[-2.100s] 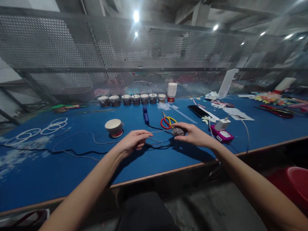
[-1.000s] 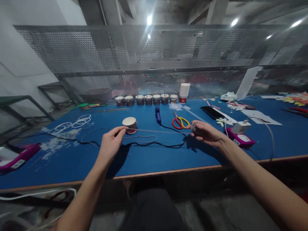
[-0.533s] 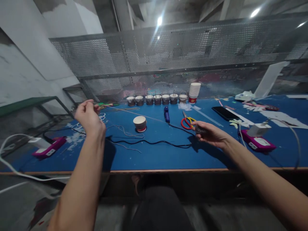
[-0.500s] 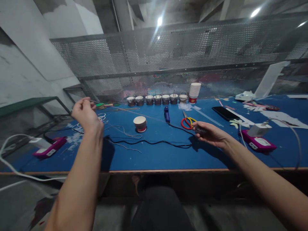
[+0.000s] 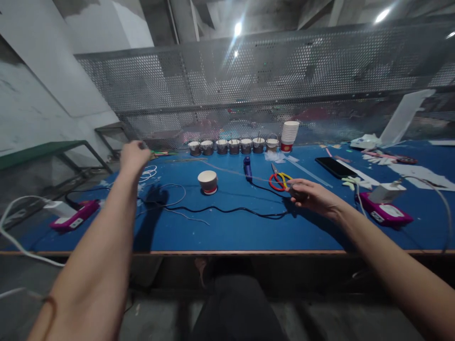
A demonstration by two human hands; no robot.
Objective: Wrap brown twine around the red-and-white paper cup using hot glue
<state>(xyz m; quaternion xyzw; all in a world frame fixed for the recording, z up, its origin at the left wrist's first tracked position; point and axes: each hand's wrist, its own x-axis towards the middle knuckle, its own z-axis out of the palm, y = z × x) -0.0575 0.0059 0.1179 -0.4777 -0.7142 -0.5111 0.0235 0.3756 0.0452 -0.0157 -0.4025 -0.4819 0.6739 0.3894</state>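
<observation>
My right hand [image 5: 313,195] is closed around a small dark grey lump [image 5: 296,190], mostly hidden by the fingers. From it a thin pale strand [image 5: 234,170] runs leftward over the table, curving slightly. My left hand [image 5: 134,158] is raised at the back left, fingers curled; whether the strand reaches them I cannot tell. Between the hands stands a white paper cup [image 5: 207,182] with a grey and red lower part. Scissors [image 5: 279,181] with red and yellow handles lie beside my right hand, and a blue handheld tool [image 5: 247,169] with a black cord lies left of them.
Several small grey-wrapped cups [image 5: 233,147] line the back, beside a stack of paper cups [image 5: 289,136]. Purple power strips [image 5: 386,210] sit at both sides. A black cable [image 5: 227,210] crosses the blue table [image 5: 220,237]. A phone [image 5: 336,167] lies at right; perforated metal screen [image 5: 227,85] behind.
My left hand has turned over, with its back now toward me, and its forearm has swung left. The strand looks slacker. My right hand stays nearly in place, holding the dark lump.
</observation>
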